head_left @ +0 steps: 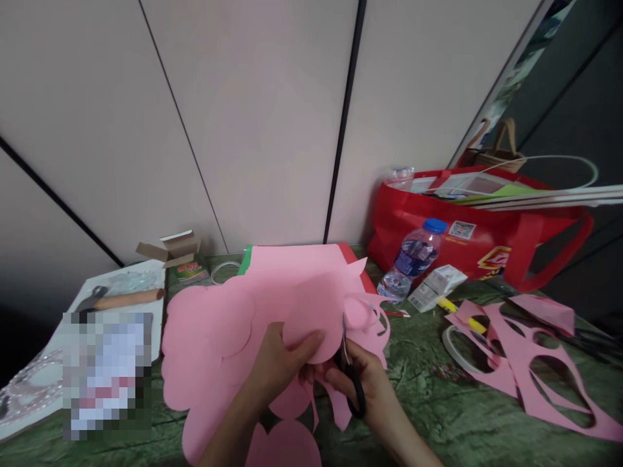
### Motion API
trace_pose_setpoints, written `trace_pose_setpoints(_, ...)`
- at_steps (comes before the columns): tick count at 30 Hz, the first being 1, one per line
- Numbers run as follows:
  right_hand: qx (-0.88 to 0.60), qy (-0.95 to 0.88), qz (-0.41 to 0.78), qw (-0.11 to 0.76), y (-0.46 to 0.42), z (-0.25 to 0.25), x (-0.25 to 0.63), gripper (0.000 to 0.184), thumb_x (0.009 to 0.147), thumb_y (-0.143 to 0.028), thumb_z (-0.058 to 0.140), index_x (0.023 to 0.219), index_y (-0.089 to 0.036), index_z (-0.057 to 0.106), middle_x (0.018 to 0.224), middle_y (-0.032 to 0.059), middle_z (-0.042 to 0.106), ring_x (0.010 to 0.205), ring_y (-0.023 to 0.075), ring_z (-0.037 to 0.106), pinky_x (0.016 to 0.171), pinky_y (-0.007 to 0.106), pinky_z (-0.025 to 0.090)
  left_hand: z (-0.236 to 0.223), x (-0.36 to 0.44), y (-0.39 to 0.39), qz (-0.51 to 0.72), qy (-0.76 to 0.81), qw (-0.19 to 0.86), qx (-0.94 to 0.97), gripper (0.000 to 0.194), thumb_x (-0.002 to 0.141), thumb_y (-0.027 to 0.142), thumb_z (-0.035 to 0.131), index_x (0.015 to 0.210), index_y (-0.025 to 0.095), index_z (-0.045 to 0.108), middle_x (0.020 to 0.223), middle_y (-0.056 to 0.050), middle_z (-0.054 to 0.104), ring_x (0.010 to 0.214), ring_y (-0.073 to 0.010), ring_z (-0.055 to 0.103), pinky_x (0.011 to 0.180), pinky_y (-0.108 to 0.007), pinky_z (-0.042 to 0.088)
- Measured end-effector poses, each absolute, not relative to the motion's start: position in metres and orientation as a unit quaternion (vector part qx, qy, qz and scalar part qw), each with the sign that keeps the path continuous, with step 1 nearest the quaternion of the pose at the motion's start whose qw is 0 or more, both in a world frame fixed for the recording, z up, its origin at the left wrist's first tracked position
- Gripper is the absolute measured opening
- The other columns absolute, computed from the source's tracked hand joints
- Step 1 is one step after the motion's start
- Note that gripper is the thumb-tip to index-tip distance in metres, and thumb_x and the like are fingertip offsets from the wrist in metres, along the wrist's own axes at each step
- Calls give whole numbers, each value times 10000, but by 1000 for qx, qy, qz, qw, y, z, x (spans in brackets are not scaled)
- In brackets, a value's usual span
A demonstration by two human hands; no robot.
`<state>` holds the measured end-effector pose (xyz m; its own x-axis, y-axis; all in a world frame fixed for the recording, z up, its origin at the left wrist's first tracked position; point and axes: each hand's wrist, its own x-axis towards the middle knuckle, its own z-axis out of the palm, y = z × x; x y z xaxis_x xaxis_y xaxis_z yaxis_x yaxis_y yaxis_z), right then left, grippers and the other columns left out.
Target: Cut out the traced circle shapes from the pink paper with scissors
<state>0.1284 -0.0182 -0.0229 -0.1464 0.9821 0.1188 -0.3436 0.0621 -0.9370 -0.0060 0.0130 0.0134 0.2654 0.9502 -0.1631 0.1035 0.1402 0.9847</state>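
Observation:
My left hand (287, 360) pinches a rounded piece of pink paper (314, 318), thumb on top and fingers underneath. Black-handled scissors (359, 389) are in my right hand (367, 379), with the fingers in the handle loops. Their blades (344, 334) stand upright along the right edge of the held piece; whether they are parted I cannot make out. Beneath and around both hands lie scallop-edged pink cutouts (207, 337) and a large pink sheet (296, 266). Curled pink offcuts (379, 318) sit just right of the blades.
At the right are pink scraps with oval holes (525, 363), a tape roll (455, 350), a yellow marker (462, 314), a small white box (438, 288), a water bottle (413, 259) and a red bag (467, 227). A hammer (129, 298) and an opened carton (187, 263) lie left.

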Motion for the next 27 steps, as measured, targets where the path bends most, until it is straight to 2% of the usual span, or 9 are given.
trace_pose_setpoints(10,-368,-476,577,552,-18,-19,128,264,642,-402,716,680,-174,589,512,-55,426,430,83,263,399,206,281,14,-6,13,367,502,576,531,327,739,321,598,480,127,551,363,-7,528,308,-106,462,326,-221,353)
trace_pose_setpoints(16,-371,-479,578,546,-18,-13,126,304,618,-448,703,651,-183,558,494,-53,418,418,90,281,400,217,291,16,-5,13,364,513,570,529,332,727,304,607,448,137,541,347,7,510,303,-102,457,322,-215,348)
trace_pose_setpoints(21,-393,-482,566,542,-18,-11,126,310,608,-462,688,625,-188,545,478,-53,408,407,94,277,383,223,254,17,-5,12,370,511,574,522,328,722,298,609,446,135,535,345,7,502,300,-102,448,320,-218,341)
trace_pose_setpoints(27,-429,-500,540,524,-18,-25,130,280,617,-419,681,633,-175,544,488,-51,434,428,97,315,404,222,239,15,-6,13,372,509,575,522,331,731,307,604,459,136,524,353,12,498,305,-95,447,320,-209,341)
